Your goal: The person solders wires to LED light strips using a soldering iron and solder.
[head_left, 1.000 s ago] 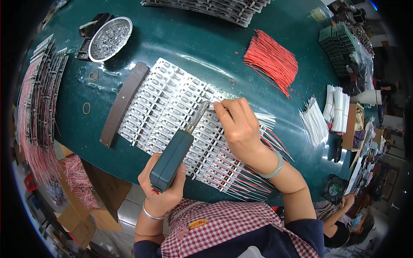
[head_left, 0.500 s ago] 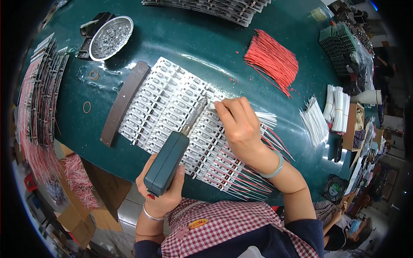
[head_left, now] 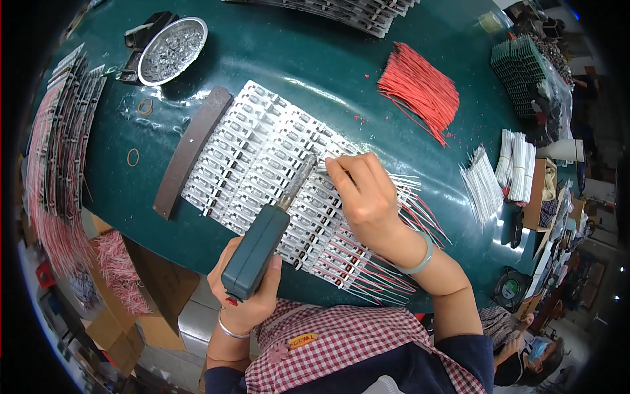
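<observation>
My left hand (head_left: 247,289) is closed around the dark green body of a soldering gun (head_left: 256,246). The gun's metal barrel slants up and away, its tip over the middle of a panel of white plastic parts (head_left: 252,151) set in rows. Close beside that tip, my right hand (head_left: 364,190) is in a pinch, with white wires (head_left: 321,165) at its fingertips. White wire ends (head_left: 403,184) stick out on the other side of the hand. Red and white wires (head_left: 367,272) trail off the near right rows. The pinched spot is partly hidden by the fingers.
A brown bar (head_left: 190,154) lies along the panel's left edge. At the far left stands a metal bowl (head_left: 205,33) of shiny bits. Red wires (head_left: 420,88) and white wires (head_left: 481,187) lie to the right. Stacked wired panels (head_left: 62,144) stand at the left edge.
The white wire ends beyond my right hand have spread from a tight bunch into a looser fan. Both hands stay almost in place, and the view has shifted slightly.
</observation>
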Demonstrator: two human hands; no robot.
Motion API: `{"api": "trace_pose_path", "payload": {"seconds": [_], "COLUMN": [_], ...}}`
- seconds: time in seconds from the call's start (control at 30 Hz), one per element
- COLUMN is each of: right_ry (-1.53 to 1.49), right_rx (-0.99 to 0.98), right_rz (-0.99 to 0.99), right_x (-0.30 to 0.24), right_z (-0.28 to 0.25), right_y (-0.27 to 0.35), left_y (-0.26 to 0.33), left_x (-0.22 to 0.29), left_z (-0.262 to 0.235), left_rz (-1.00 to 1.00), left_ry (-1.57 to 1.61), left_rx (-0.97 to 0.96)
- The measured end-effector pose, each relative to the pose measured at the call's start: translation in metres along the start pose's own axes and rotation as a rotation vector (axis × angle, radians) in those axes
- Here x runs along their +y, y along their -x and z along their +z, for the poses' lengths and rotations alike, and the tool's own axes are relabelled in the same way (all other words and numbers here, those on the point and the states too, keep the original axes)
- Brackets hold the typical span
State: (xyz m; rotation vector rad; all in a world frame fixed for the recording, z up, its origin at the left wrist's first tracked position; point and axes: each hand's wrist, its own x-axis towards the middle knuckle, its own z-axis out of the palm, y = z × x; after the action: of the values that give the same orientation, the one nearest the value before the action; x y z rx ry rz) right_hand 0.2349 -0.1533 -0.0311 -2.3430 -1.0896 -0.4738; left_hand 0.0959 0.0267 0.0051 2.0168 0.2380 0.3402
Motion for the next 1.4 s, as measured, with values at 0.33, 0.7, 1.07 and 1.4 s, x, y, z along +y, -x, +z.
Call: {"api": "trace_pose_path", "payload": {"seconds": [0.33,0.7,1.07,1.4], "right_ry": [0.007,0.029,-0.005,0.018], "right_rx": [-0.023,-0.033,-0.040,-0.059], "right_rz": [0.002,-0.003,-0.027,-0.030], "right_x": [-0.001,-0.002,-0.011,-0.011], "right_z": [0.000,-0.001,-0.002,-0.002], "right_y": [-0.001,-0.002,0.006,0.004], "left_y": [-0.003,0.010,0.014,0.009], "left_x": [0.001,-0.004,-0.005,-0.001], "left_z": [0.001,-0.002,-0.009,-0.009], "left_rz": [0.035,-0.050,-0.026,-0.024], "left_ry": [-0.053,0.021,-0.022,-0.019], "left_rx": [-0.033,0.032,0.040,-0.026]}}
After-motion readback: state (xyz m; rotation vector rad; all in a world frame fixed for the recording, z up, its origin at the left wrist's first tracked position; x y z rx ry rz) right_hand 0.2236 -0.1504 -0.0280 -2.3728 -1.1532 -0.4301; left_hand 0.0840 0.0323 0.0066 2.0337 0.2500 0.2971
